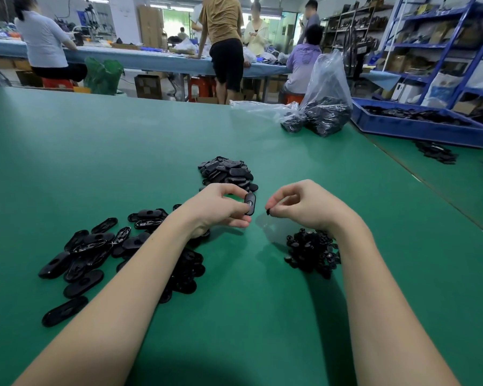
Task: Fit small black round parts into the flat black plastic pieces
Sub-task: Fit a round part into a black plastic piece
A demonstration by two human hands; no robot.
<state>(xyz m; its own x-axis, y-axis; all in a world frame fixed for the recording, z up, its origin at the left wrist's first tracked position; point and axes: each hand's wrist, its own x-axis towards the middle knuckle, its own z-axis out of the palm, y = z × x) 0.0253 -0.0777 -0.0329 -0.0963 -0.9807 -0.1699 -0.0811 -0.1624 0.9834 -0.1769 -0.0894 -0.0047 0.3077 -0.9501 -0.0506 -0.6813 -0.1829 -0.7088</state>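
Flat black oval plastic piece [249, 204] is up off the green table mat [123, 151], pinched on edge between thumb and fingertips of the left hand [221, 208], slotted face turned toward the right hand. Small black round part [268, 212] sits just beside it, not touching, nipped at the fingertips of the right hand [301, 204]. A gap is visible between the two, so this insert isn't seated yet.

Progress, judging from the piles:
- Heap of black oval pieces behind the hands [227, 172] looks stacked tighter, probably the finished lot, though I can't see whether they carry inserts.
- Loose spread of black oval pieces on the left [89, 254], partly under the left forearm, looks like the unfilled stock, and it's the bigger lot.
- Pile of small black round parts [311, 253] by the right wrist is well stocked.
So early to mid-run, with plenty left.

Pose: both forearms reach in from the bottom edge and converge mid-table. Left thumb is below the piece and curled fingers above. Right hand is arched, index and thumb pressed together on the part, other fingers loosely curled.

Further out: clear plastic bags of black parts [322, 115] at the far right of the mat, blue plastic bin of black parts [418, 128] beyond them.
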